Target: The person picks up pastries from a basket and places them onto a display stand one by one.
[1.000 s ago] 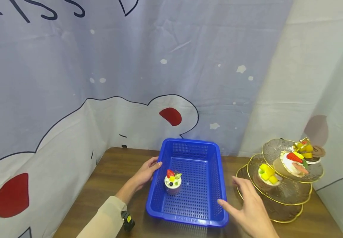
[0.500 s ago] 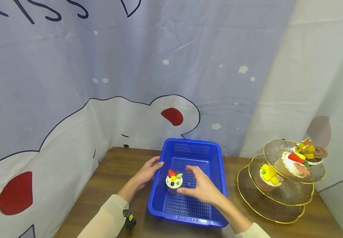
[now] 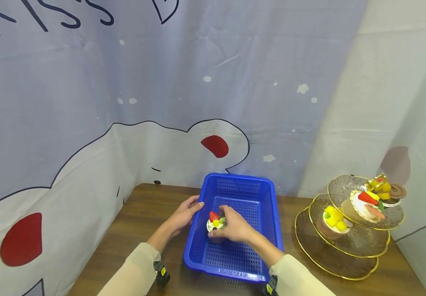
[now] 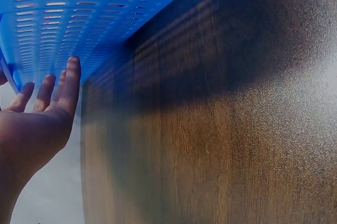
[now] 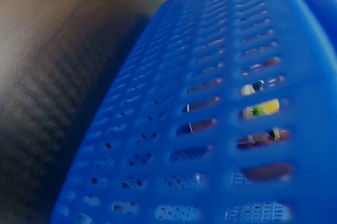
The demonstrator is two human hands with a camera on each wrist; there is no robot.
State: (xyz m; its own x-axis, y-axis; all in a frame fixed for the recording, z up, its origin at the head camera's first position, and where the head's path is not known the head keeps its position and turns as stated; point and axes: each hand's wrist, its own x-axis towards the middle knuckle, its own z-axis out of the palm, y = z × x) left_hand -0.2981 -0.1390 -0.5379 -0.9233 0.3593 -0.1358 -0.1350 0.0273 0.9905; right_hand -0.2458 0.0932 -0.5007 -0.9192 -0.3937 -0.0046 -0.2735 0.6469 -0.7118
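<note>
In the head view, my left hand [image 3: 183,214] grips the left rim of a blue plastic basket [image 3: 225,271], thumb over the edge and fingers against the outer wall. The left wrist view shows those fingers [image 4: 73,79] along the basket's slotted side [image 4: 105,11]. Inside the basket, my right hand [image 3: 236,227] holds a small dessert cup [image 3: 213,226] topped with cream, strawberry and other fruit, thumb in front and fingers behind. Through the slots of the basket wall [image 5: 158,92], the right wrist view gives only bits of the dessert and hand.
To the right stands a tiered glass stand [image 3: 340,263] with gold rims. It bears a yellow-fruit dessert cup [image 3: 334,222], a strawberry-topped dessert [image 3: 364,205] and another dessert [image 3: 383,190]. Beneath is a wooden table [image 3: 142,205], with a printed curtain [image 3: 153,82] behind.
My right hand has moved left from beside the basket's right rim, down into the basket, and taken hold of the dessert cup. The left hand stays on the rim.
</note>
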